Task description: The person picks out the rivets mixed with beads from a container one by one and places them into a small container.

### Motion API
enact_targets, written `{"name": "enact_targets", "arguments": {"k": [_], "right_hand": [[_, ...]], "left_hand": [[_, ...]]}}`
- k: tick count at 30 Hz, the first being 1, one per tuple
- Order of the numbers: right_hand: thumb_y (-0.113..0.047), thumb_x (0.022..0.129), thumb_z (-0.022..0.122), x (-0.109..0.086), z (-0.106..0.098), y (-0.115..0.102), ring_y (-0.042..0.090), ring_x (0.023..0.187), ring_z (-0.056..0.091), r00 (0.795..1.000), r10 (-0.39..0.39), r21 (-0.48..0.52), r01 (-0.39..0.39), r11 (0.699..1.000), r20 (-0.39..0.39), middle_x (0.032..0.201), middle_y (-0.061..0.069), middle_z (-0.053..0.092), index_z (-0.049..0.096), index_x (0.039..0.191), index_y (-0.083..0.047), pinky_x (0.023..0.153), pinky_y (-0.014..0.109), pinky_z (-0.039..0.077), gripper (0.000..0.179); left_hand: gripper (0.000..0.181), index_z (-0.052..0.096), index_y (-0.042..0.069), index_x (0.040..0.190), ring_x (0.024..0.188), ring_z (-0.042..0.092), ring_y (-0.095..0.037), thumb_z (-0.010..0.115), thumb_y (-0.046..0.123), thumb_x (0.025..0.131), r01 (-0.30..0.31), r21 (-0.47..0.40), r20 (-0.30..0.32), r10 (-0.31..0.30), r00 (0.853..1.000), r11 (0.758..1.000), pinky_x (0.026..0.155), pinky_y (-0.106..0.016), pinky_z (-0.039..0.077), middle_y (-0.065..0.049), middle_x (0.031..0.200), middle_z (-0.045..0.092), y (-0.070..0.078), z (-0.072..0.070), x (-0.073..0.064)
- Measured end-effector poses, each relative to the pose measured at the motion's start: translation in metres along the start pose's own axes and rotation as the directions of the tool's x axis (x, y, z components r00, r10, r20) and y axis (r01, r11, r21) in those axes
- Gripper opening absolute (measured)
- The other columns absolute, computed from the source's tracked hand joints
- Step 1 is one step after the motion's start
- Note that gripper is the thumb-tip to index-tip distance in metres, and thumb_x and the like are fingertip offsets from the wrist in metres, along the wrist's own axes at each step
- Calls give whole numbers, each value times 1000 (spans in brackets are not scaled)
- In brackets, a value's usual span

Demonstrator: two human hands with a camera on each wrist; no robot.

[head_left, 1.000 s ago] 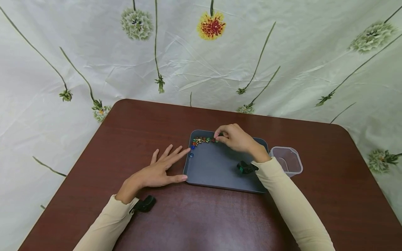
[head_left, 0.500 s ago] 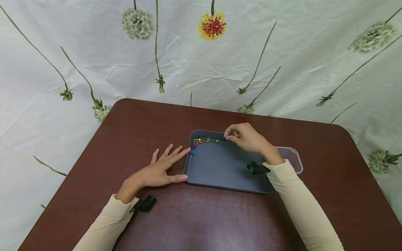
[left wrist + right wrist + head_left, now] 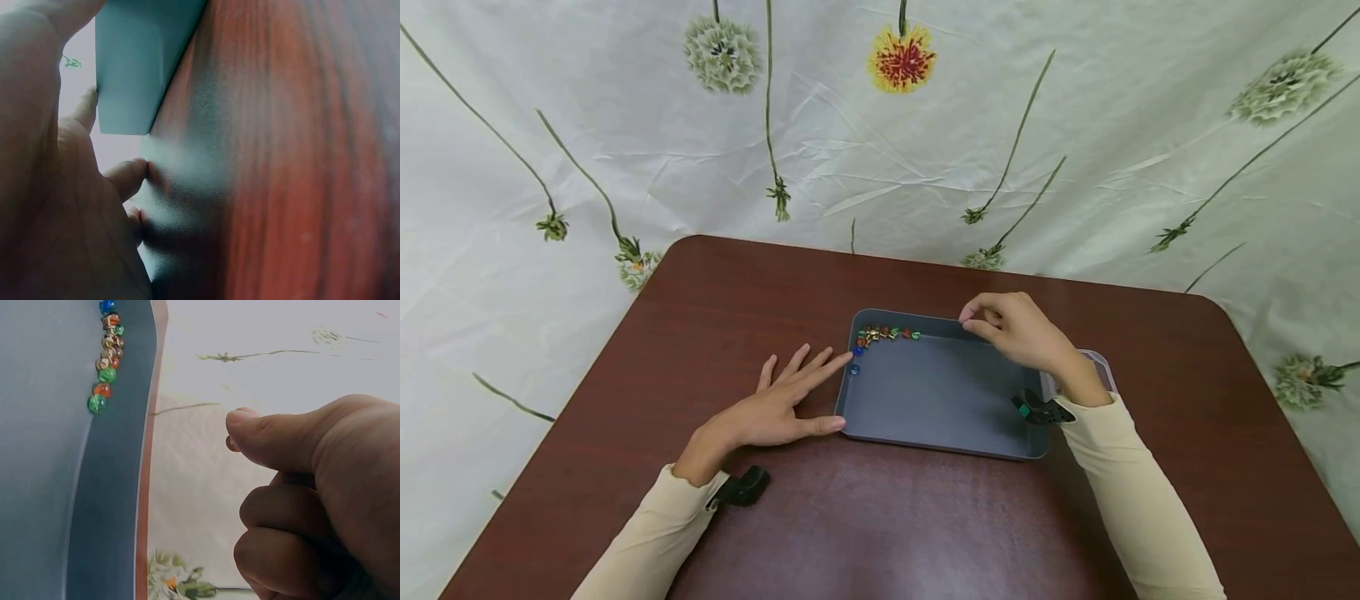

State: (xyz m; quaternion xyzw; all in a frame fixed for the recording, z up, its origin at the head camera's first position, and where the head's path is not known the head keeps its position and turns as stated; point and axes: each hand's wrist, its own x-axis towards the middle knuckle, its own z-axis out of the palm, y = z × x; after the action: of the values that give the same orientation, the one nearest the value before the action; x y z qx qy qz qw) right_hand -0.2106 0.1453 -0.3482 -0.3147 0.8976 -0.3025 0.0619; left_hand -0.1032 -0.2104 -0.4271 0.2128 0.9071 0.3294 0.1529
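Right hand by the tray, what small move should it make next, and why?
Probably carry what looks like a reddish bead on toward the clear box: the right hand seems to pinch it, and over the past second has moved from the row of beads toward that box.

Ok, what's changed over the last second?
The right hand has moved rightward along the far side of the tray, away from the row of beads. It pinches a small reddish piece; when that was taken can't be told. The left hand, the tray and the beads stayed put.
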Motion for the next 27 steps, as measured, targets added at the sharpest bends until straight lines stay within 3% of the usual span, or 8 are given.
{"name": "enact_targets", "arguments": {"k": [10,16,24,27], "right_hand": [[-11,98,65,-27,-14,12,8,45,25,998,43,-3,-44,999,-37,54,-7,26,72,105,-5,54,27,36,11],[-12,97,67,-46,-17,24,6,47,24,992,81,7,-80,997,-97,55,-6,25,72,105,-4,54,26,36,12],[-11,96,68,-64,-22,33,9,46,38,984,86,1,-87,996,-154,54,-5,26,72,102,-3,54,25,40,10],[-12,96,68,-69,-23,34,7,45,32,981,89,-4,-91,996,-170,54,-5,27,72,102,-4,51,25,37,10]], "left_hand": [[87,13,44,160,155,-11,-36,64,60,92,2,-5,-1,-2,1000,1000,113,-68,-18,-6,170,8,0,1,0],[86,12,45,160,155,-10,-37,63,60,92,2,1,0,-2,1000,1000,112,-68,-17,-6,170,8,0,1,1],[87,10,46,159,155,-10,-35,63,62,92,7,3,2,-7,1000,1000,113,-67,-17,-5,170,8,0,0,0],[87,10,47,159,156,-10,-34,63,61,92,9,-1,3,-9,1000,1000,113,-67,-17,-4,170,7,0,0,0]]}}
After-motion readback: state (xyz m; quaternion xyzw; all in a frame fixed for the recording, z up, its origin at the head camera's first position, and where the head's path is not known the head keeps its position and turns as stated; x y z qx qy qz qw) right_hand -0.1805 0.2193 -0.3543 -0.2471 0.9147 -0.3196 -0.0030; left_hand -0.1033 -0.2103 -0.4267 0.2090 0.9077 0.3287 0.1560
